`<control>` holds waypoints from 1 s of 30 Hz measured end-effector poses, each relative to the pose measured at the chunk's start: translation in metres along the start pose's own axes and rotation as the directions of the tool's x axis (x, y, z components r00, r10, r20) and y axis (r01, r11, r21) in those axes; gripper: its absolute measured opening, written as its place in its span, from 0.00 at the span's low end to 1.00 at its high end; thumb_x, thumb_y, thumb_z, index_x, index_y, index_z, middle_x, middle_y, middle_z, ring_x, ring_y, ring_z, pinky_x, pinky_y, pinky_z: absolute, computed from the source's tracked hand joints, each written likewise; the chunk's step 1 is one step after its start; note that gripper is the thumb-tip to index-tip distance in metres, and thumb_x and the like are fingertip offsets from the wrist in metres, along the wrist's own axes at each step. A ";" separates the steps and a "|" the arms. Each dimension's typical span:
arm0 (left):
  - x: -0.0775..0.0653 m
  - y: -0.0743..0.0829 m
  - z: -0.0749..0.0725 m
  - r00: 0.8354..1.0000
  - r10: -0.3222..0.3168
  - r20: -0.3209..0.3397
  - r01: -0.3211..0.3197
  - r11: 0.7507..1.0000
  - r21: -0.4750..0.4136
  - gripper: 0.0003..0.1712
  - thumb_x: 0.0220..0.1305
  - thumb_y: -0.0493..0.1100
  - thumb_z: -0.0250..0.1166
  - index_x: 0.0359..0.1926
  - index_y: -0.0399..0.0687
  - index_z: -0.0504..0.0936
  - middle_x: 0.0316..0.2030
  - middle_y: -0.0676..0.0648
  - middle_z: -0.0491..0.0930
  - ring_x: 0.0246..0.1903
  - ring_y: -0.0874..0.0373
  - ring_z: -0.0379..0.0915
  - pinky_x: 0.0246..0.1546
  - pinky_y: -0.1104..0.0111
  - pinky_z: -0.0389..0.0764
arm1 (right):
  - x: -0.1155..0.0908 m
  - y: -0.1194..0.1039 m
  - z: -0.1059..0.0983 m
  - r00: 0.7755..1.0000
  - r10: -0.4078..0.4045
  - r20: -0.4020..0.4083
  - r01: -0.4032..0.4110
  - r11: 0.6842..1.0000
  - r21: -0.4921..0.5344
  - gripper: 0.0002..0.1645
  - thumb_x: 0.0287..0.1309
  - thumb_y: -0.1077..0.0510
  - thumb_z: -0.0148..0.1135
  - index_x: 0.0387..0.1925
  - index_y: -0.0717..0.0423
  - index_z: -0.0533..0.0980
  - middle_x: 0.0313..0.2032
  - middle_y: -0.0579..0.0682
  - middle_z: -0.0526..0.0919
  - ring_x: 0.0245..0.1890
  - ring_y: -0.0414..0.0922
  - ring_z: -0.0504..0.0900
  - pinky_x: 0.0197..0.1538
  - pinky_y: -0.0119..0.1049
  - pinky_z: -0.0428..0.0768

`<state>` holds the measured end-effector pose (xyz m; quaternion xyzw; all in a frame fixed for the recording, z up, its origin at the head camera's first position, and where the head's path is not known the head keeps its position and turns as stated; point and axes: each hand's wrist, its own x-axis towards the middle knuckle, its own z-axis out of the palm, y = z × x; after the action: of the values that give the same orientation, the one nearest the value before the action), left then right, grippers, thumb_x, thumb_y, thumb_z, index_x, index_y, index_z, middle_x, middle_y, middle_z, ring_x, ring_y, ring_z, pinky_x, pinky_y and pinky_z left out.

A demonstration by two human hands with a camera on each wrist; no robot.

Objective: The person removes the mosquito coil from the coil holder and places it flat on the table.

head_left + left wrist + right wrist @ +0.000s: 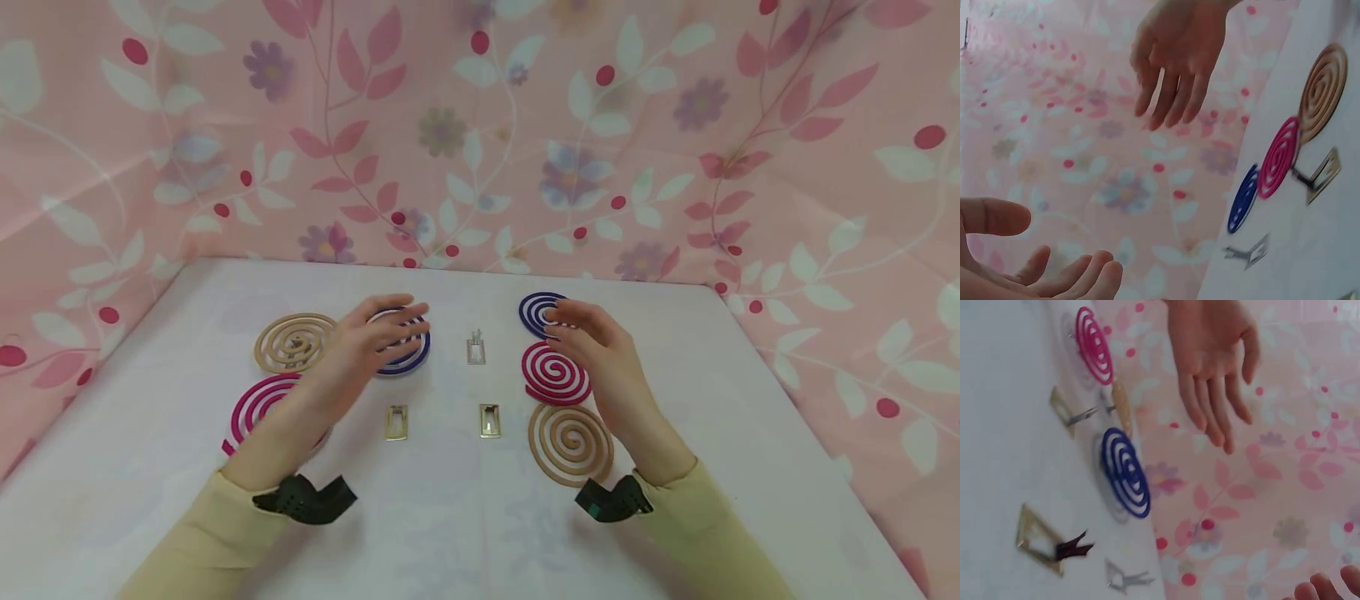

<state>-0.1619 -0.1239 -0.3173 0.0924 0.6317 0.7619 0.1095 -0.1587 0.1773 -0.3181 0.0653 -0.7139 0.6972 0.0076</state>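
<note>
My left hand (366, 343) is held over the left side of the table, fingers spread and relaxed, partly covering a blue mosquito coil (408, 367). Left of it lies a tan coil (296, 321) with a bit of metal at its centre; a pink coil (242, 412) is partly hidden by the forearm. My right hand (606, 346) hovers at the right, fingers loosely bent, overlapping another blue coil (534, 315). A pink coil (555, 372) and a tan coil (572, 442) line up below that one. Both palms show bare in the wrist views.
Between the hands stand a silver coil stand (476, 354) and two gold ones, a left one (397, 408) and a right one (490, 407), each with an upright prong. A white cloth (450, 517) covers the table. Floral pink fabric (465, 150) hangs behind and at the sides.
</note>
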 end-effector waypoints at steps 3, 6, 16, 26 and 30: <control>0.001 0.013 -0.025 0.997 0.026 -0.067 -0.026 1.000 0.010 0.19 0.75 0.37 0.47 0.65 0.46 0.64 0.72 0.36 0.62 0.66 0.52 0.69 0.72 0.58 0.65 | 0.011 -0.017 0.021 1.000 -0.027 -0.014 0.028 0.997 0.079 0.22 0.71 0.63 0.52 0.64 0.59 0.69 0.60 0.57 0.75 0.58 0.46 0.78 0.64 0.36 0.76; 0.002 0.019 -0.048 0.992 0.032 -0.124 -0.030 0.999 0.020 0.15 0.77 0.41 0.47 0.61 0.54 0.65 0.73 0.39 0.60 0.70 0.49 0.63 0.74 0.54 0.58 | 0.023 -0.034 0.043 0.998 -0.058 -0.028 0.062 0.986 0.154 0.24 0.70 0.64 0.52 0.66 0.61 0.67 0.62 0.56 0.74 0.61 0.47 0.75 0.69 0.42 0.72; 0.013 0.009 -0.091 0.982 -0.063 -0.178 0.077 0.994 0.074 0.16 0.76 0.44 0.51 0.62 0.57 0.65 0.71 0.42 0.60 0.67 0.54 0.63 0.71 0.61 0.64 | 0.049 -0.045 0.093 0.994 -0.045 -0.095 0.075 0.935 0.346 0.21 0.69 0.63 0.54 0.63 0.59 0.70 0.60 0.58 0.74 0.60 0.50 0.73 0.70 0.48 0.70; 0.018 0.008 -0.096 0.977 -0.102 -0.186 0.127 0.984 0.129 0.29 0.78 0.46 0.47 0.74 0.44 0.54 0.74 0.38 0.53 0.74 0.43 0.52 0.73 0.56 0.57 | 0.057 -0.029 0.116 0.997 0.049 -0.054 -0.022 0.909 0.416 0.24 0.68 0.66 0.52 0.64 0.61 0.69 0.59 0.57 0.73 0.59 0.50 0.73 0.71 0.46 0.69; 0.018 0.007 -0.098 0.978 -0.108 -0.180 0.134 0.981 0.139 0.32 0.78 0.46 0.46 0.76 0.42 0.50 0.75 0.36 0.50 0.75 0.41 0.50 0.73 0.53 0.55 | 0.058 -0.026 0.122 0.997 0.056 -0.054 -0.029 0.913 0.407 0.23 0.66 0.67 0.53 0.62 0.60 0.70 0.60 0.57 0.73 0.60 0.50 0.73 0.71 0.47 0.68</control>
<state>-0.2064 -0.2124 -0.3280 -0.0044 0.6990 0.7090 0.0937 -0.2034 0.0500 -0.2895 0.0276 -0.5544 0.8318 0.0018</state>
